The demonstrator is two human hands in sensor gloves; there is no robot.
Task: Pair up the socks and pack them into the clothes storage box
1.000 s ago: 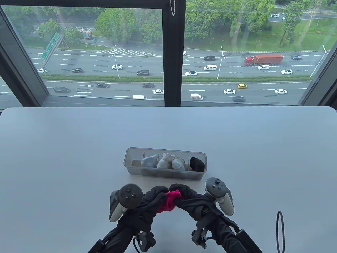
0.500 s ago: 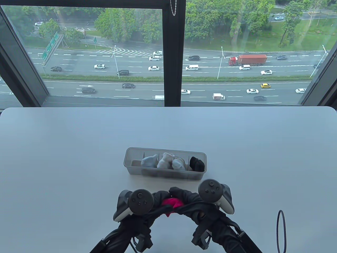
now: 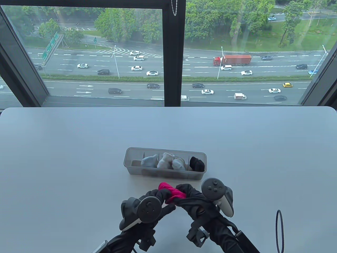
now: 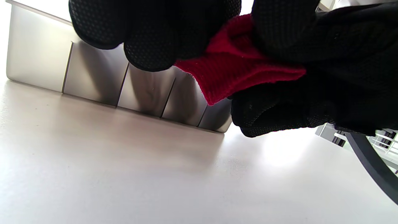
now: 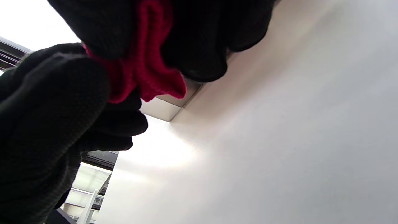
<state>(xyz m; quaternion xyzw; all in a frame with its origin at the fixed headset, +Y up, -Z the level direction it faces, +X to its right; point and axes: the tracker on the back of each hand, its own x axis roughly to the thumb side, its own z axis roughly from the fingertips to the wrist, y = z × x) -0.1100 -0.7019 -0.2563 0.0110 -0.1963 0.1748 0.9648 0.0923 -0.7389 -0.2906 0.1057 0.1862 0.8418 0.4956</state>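
Both gloved hands hold a bunched red sock (image 3: 171, 192) above the table, just in front of the clothes storage box (image 3: 134, 153). My left hand (image 3: 160, 196) grips its left side and my right hand (image 3: 187, 194) grips its right side. In the left wrist view the red sock (image 4: 236, 70) is pinched between black fingers with the box wall (image 4: 93, 77) behind. The right wrist view shows the red sock (image 5: 149, 65) squeezed between both gloves. The translucent box holds light grey and white rolled socks (image 3: 164, 161) in its middle compartments and a black pair (image 3: 197, 164) at the right end.
The box's leftmost compartment (image 3: 134, 163) shows no sock. A black cable loop (image 3: 279, 232) lies near the table's front right edge. The grey table (image 3: 79, 147) stretches back to a large window.
Both hands have lifted the red sock a little toward the box and turned; the left hand's tracker dropped lower and right, and more of the sock shows on top.
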